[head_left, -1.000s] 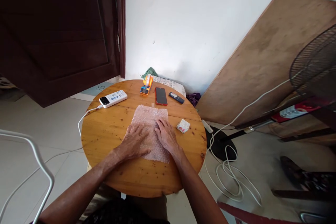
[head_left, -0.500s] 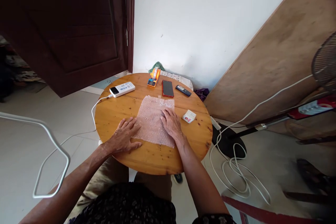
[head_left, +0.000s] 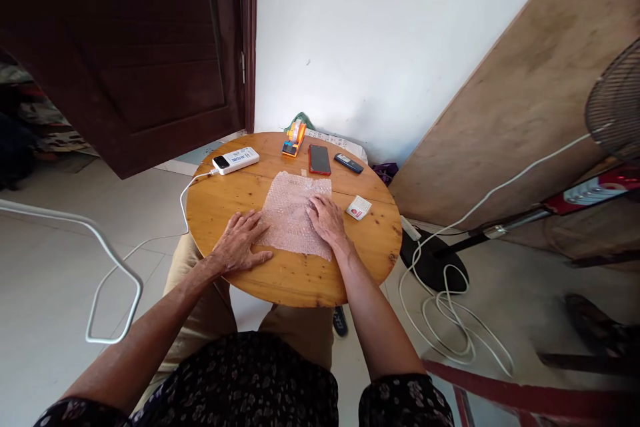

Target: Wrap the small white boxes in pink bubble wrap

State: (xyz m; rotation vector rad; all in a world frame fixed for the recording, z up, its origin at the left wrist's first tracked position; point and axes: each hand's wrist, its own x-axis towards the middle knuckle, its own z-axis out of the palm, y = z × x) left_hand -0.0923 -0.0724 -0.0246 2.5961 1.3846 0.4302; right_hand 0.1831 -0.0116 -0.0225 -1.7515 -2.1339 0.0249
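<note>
A sheet of bubble wrap (head_left: 293,213) lies flat on the round wooden table (head_left: 295,283). My left hand (head_left: 241,240) rests palm down at its left edge, fingers spread, with the thumb on bare wood. On the right part of the sheet lies my right hand (head_left: 327,219), fingers stretched forward and holding nothing. Right of that hand is a small white card-like packet (head_left: 359,207) with a red mark. Beyond the wrap are a smartphone with a red edge (head_left: 319,159), a dark handheld device (head_left: 349,163) and an orange tape dispenser (head_left: 294,139).
A white power bank (head_left: 236,160) with a white cable (head_left: 185,197) sits at the table's back left. The dark door (head_left: 165,67) stands at the left, a white wall behind. At the right are a fan (head_left: 617,97), its round base (head_left: 435,263) and coiled cable on the floor.
The camera view has shifted slightly, so the table appears higher in the picture. Both hands stay on the bubble wrap in nearly the same places.
</note>
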